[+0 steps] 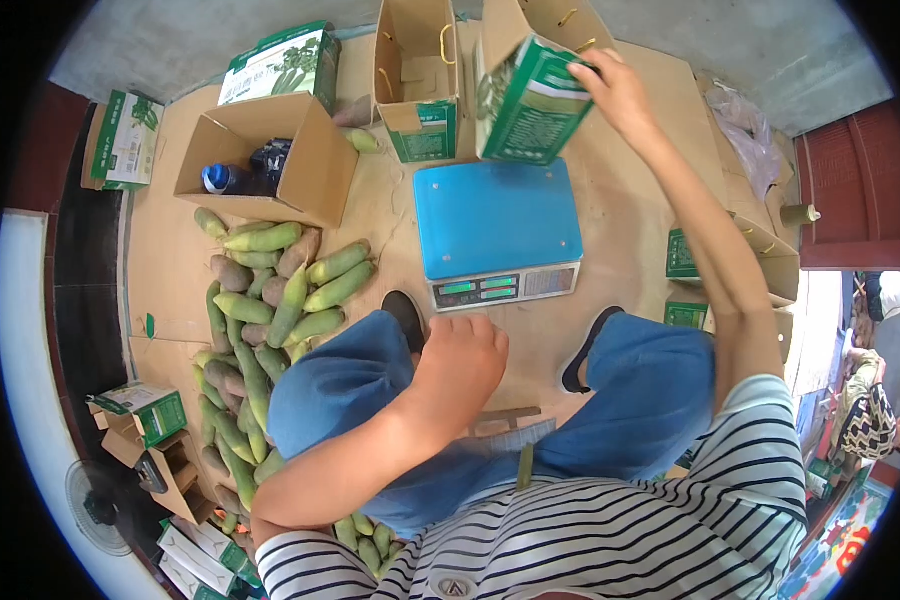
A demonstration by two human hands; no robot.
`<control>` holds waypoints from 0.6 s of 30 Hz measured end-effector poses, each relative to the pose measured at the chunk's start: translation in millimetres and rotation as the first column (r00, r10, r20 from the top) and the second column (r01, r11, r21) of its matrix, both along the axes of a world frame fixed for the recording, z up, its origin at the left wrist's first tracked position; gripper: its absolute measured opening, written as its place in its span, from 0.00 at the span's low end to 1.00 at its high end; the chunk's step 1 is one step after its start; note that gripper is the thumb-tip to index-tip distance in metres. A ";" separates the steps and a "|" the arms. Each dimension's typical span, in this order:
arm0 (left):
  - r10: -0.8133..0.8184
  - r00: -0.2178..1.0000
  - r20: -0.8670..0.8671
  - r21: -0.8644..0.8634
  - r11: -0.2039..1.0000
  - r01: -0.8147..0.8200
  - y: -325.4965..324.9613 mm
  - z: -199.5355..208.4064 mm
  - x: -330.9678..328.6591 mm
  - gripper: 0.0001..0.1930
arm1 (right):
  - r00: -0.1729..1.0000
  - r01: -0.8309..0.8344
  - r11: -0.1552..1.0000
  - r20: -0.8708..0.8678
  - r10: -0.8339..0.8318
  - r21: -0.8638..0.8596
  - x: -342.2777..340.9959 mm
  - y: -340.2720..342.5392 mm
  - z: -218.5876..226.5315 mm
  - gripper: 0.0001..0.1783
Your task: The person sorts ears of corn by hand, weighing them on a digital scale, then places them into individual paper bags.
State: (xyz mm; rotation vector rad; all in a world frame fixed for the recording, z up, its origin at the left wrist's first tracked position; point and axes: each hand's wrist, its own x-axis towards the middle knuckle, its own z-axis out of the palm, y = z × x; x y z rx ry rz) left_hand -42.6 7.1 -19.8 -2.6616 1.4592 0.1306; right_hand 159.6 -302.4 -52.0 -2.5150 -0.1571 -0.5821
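My right hand [615,88] reaches far forward and grips the upper edge of a green-printed cardboard carton [535,105]. The carton is open at the top and stands just behind the scale. Over my lap, my left hand [467,352] is closed with its knuckles up. Its curled fingers hide whatever they hold, if anything. Between both hands lies a digital weighing scale [498,218] with a blue platform and a lit display along its near side. A second open carton [418,115] with yellow cord handles stands left of the gripped one.
A heap of long green radishes [260,300] and brownish roots [232,273] spreads at my left. Beyond it, a brown box [305,175] holds a blue-capped bottle [228,180]. Cartons [745,258] stand on the right. A fan [100,507] is at the lower left. Another person [868,415] is outside the doorway.
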 end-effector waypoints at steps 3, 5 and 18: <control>-0.047 0.998 0.047 0.008 0.999 0.047 -3.4 2.3 0.0 0.11 | 0.982 -0.179 0.982 -0.067 0.175 -0.054 -79.4 -10.3 35.4 0.10; -0.035 0.999 0.014 0.044 0.998 0.034 -6.9 0.9 0.3 0.12 | 0.958 -0.285 0.948 -0.083 0.276 -0.139 -133.0 -16.5 46.6 0.08; -0.052 0.993 -0.104 0.054 0.997 0.058 -20.3 -24.8 -2.0 0.13 | 0.895 -0.167 0.827 -0.434 -0.101 -0.537 -223.3 -67.3 31.1 0.18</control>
